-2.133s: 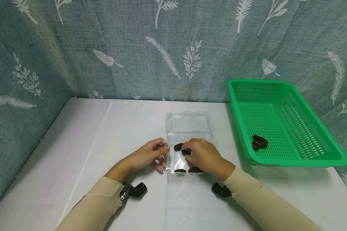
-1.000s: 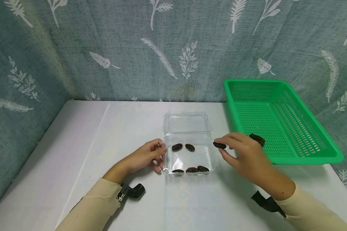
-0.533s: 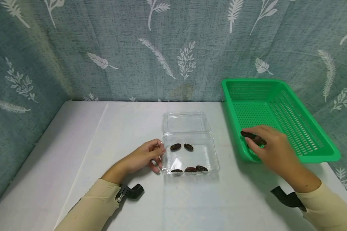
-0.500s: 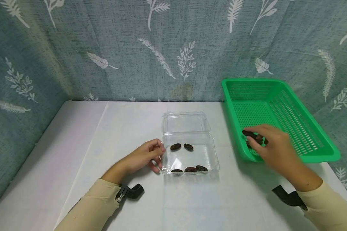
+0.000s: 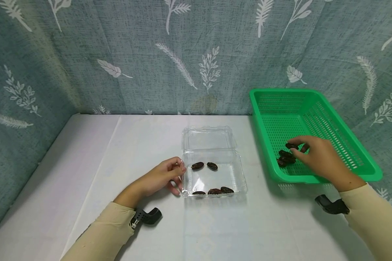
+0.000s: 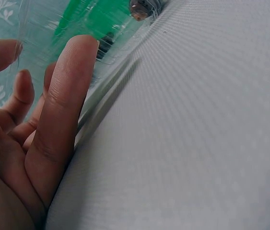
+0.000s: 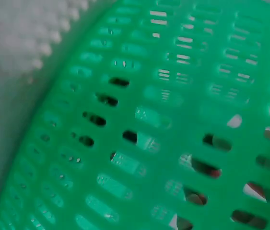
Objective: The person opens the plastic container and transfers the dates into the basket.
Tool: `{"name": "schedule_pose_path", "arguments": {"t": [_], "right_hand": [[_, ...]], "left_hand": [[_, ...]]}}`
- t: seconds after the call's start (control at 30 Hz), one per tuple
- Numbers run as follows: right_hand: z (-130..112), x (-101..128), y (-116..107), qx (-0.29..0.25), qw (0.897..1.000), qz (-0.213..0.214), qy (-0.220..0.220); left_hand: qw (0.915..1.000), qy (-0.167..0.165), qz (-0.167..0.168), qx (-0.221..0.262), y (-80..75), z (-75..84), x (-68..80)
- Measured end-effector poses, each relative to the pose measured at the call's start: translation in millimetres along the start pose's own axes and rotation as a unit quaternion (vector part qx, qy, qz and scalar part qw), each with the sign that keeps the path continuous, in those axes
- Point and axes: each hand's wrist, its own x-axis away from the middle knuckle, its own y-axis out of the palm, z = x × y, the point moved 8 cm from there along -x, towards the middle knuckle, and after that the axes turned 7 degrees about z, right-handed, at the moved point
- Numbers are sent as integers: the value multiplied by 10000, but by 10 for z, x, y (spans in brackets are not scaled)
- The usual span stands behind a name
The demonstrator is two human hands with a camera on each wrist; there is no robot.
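R hand moved date into basket.

- The desk lies open on its left part, from the curtain wall to the near edge; a hand could pass freely there.
- The clear clamshell box stands mid-desk, its lid lying open behind it. The left hand rests against its left wall and blocks that side.
- Between the box and the green basket runs a bare strip of desk, wide enough for a hand.
- The basket's raised walls bar entry from the side; it is open from above. The right hand fills its near part, above the dates.
- The basket's far half is bare.
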Motion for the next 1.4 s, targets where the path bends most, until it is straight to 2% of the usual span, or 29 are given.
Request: {"name": "schedule_pose_path", "arguments": {"t": [0.1,0.23,0.77,1.13,1.3,1.4], "right_hand": [[68,-43,69,-43,9987,-447,229],[113,-90,153,-95,9957,-839,392],[322,-119,358,-65,9824,-1624,917],[369,-105,378,-68,9786,-1744,1090],[382,-106,364,-67,9791,-1672,1156],[376,-106,330,-52,9818,-1488,1177]], "left_hand": [[10000,21,-6,-28,-3,-2,-1],[10000,-75,38,-44,-4,-15,-2],[9999,-103,80,19,-6,11,6],[9999,-104,70,-29,-8,-3,-4],[9999,-82,69,-58,-8,-3,-5],[9999,-96,72,-66,-4,1,-4]]}}
